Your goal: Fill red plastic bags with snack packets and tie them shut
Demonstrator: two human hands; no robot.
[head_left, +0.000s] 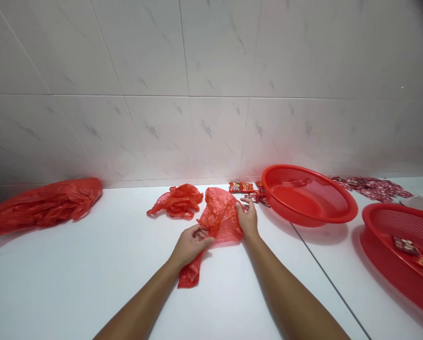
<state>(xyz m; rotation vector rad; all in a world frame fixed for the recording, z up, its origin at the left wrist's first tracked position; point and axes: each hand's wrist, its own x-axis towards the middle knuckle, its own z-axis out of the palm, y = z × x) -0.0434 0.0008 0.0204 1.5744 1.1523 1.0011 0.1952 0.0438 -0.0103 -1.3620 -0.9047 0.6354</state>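
A thin, see-through red plastic bag is spread between my two hands, low over the white table. My left hand grips its lower left part, fingers curled into the film, and a loose strip hangs below that hand onto the table. At the bag's right edge my right hand pinches the film between thumb and fingers. Just left of the bag lies a crumpled heap of red plastic bags. Small red snack packets lie behind my right hand.
A red plastic basket stands tilted at the right, near the wall. Another red basket at the far right holds several packets. Behind them lies a pile of dark red packets. A large red bag bundle lies at left.
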